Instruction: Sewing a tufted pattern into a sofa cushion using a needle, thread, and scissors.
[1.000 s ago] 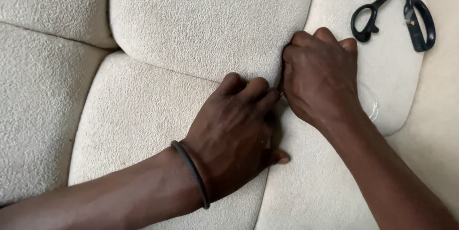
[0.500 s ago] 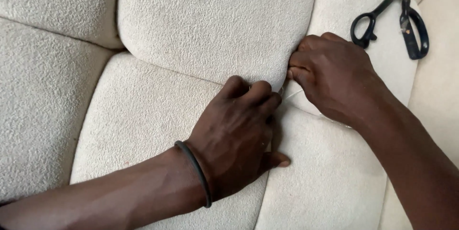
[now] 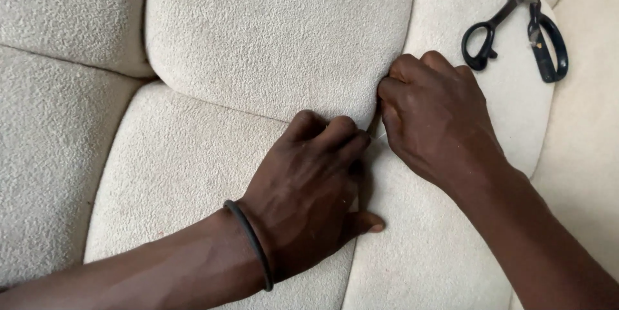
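- Plainly, the work sits at the seam [image 3: 373, 131] where four cream tufts of the cushion [image 3: 277, 33] meet, at mid-frame.
- Left hand [image 3: 309, 187] lies knuckles-up on the lower tuft, fingers curled together and pushed down into the seam, thumb splayed toward the person; a dark band [image 3: 250, 240] circles its wrist.
- Right hand [image 3: 438, 116] is balled just beside it, fingertips pinched together at the seam; a faint pale strand, perhaps thread, shows between the two hands, but I cannot tell what the pinch holds.
- Fabric looks nubbly and soft, grippy rather than slick, over springy padding that dents under the left hand and likely pushes back.
- Best hold, I judge, is the cloth edge deep in the seam, pinched with fingertips, since the rounded tuft tops offer nothing to grab.
- Thread, if it is one, would be light and liable to snap.
- Black-handled scissors [image 3: 529, 26] lie near the right hand on the upper right tuft, untouched.
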